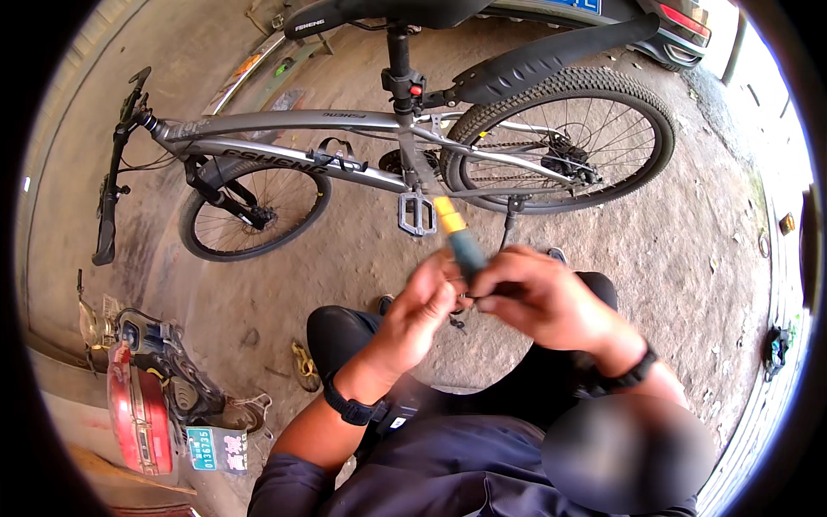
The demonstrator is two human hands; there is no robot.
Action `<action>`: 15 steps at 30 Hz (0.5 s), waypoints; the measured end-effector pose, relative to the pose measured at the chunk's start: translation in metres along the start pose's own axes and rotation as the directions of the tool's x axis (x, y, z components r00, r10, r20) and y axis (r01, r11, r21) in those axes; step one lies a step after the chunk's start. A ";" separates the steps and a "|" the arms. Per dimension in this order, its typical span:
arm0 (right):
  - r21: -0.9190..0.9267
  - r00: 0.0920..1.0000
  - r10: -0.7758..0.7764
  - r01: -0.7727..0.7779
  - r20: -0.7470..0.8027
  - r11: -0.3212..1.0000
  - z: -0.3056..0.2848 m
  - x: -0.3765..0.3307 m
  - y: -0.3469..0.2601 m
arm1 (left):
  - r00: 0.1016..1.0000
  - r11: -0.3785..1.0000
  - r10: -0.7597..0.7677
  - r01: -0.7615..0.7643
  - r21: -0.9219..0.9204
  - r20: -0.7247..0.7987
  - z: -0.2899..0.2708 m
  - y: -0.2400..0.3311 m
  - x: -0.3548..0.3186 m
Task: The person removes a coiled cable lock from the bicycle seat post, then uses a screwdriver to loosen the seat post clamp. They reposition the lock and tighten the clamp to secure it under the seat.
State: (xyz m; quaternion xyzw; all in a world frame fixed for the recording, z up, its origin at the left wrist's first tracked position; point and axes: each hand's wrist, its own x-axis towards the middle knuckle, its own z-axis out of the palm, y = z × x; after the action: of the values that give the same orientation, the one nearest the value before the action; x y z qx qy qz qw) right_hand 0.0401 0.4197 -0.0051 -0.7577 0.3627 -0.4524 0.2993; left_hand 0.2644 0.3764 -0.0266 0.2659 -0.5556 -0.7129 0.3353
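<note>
In front of me, between my knees, I hold a slim dark-green cylinder with a yellow end (466,251), tilted with the yellow end up and away from me. Its exact kind I cannot make out. My left hand (415,312) closes its fingers at the lower end, somewhat blurred. From the other side my right hand (551,302) pinches around the same end. The fingers hide what is between them, and a small dark bit (457,324) shows just below. Beyond the yellow end is a grey bicycle (284,129) with its pedal (418,214) nearest my hands.
The bicycle's kickstand (510,226) reaches down to the ground behind its pedal. A parked dark car (680,43) is at the far right. At the left, a scooter with a red box (142,414) stands near a yellow object (304,366) on the dirt floor.
</note>
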 end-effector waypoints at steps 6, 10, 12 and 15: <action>0.079 0.990 0.142 -0.143 0.024 0.987 0.035 0.089 0.041 | 0.925 0.995 0.055 -0.083 -0.059 -0.375 -0.056 0.014 0.020; 0.076 0.840 0.288 -0.285 -0.459 0.955 0.017 0.155 0.092 | 0.807 0.998 0.040 0.000 0.069 -0.589 -0.091 0.021 0.019; 0.048 0.743 0.164 -0.175 -0.649 0.983 0.007 0.173 0.128 | 0.798 0.992 0.028 0.053 0.116 -0.601 -0.097 0.024 0.029; 0.085 0.716 0.146 -0.120 -0.682 0.989 0.012 0.193 0.145 | 0.789 0.974 0.057 0.092 0.208 -0.612 -0.103 0.026 0.037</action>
State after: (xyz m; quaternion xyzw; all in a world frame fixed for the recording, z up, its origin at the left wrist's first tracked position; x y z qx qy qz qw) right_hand 0.0733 0.1821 -0.0335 -0.5032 0.4932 -0.6840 0.1887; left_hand 0.3237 0.2806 -0.0263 0.5244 -0.4917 -0.5228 0.4582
